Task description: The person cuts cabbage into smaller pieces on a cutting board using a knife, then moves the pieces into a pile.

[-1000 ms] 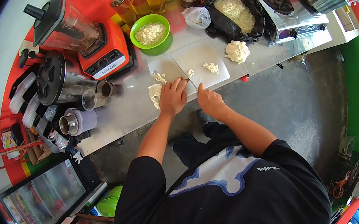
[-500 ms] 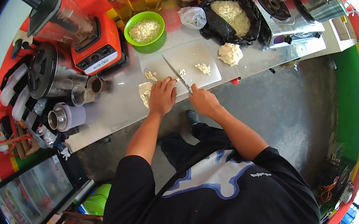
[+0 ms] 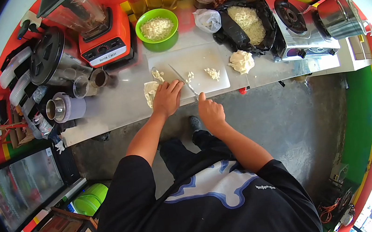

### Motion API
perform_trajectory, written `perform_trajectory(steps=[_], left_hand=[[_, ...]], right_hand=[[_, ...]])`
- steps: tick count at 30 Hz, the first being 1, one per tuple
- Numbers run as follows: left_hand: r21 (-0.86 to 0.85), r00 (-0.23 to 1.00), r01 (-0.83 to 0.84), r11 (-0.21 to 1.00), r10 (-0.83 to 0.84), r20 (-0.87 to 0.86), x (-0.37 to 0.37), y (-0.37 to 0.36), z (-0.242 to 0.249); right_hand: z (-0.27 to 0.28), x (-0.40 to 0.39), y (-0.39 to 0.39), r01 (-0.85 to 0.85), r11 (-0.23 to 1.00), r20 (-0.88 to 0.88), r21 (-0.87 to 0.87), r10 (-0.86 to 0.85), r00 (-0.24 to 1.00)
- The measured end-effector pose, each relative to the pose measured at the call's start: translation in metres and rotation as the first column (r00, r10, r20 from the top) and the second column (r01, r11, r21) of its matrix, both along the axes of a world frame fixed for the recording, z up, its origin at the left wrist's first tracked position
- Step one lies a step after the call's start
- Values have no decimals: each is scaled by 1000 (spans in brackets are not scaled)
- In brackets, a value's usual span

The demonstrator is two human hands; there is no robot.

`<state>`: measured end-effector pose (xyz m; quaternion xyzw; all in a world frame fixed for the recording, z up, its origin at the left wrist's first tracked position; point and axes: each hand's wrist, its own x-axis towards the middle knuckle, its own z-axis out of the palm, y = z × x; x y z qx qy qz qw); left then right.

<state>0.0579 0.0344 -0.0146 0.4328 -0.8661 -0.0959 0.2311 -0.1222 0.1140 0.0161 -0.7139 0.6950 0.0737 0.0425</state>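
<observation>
My right hand (image 3: 211, 111) grips a knife (image 3: 187, 83) by its handle, index finger stretched along the top. The blade points away and to the left over a white cutting board (image 3: 190, 55). Beside the blade, my left hand (image 3: 167, 98) is bent over the board's near edge, fingers together on a pale piece of food mostly hidden under them. Small chopped bits (image 3: 190, 75) lie just right of the blade, with a larger chopped pile (image 3: 212, 73) farther right. A pale slab (image 3: 150, 92) sits left of my left hand, partly covered by it. Another small piece (image 3: 157, 74) rests above my fingers.
A green bowl (image 3: 159, 43) of pale shreds stands behind the board. Right of it are a knotted plastic bag (image 3: 207, 20), a black bag (image 3: 230, 35) holding shreds, a pale lump (image 3: 241, 62) and a stove (image 3: 310, 45). A red blender (image 3: 105, 37) stands left.
The view has shifted slightly. My right hand and the knife handle have drawn a little toward me. My left hand stays at nearly the same place on the board.
</observation>
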Motion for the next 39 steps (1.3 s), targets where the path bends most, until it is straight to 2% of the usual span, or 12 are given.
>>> perform_trajectory(steps=[3,7,9,15,18,23,30,34,39], left_hand=[[25,1000,-4,1000,5,-5,0,0,0],[34,1000,-1,999,1,0,0,0,0],[21,1000,0,1000,0,4,0,1,-1],[15,1000,-4,1000,4,10,1,2,2],[5,1000,4,1000,-4,8,2,1,1],[12,1000,-4,1000,5,-25,2,2,-4],[-19,999,12,1000,-13,-51,1,0,0],[-4,999,17,1000,-17,-44,1,0,-1],[-19,1000,8,1000,-8,-28,-1,0,5]], right_hand=[[-4,6,-4,8,1000,-40,-2,-8,999],[-10,4,-22,8,999,-4,-34,-8,1000],[0,5,-32,47,986,140,162,-70,988],[37,6,-30,-32,978,229,206,-17,973],[36,9,-28,6,964,192,265,-59,980],[14,10,-37,25,973,202,229,-73,977],[35,10,-30,-15,967,164,256,-28,986],[15,14,-35,40,974,191,224,-84,978],[26,9,-32,-51,989,181,140,25,983]])
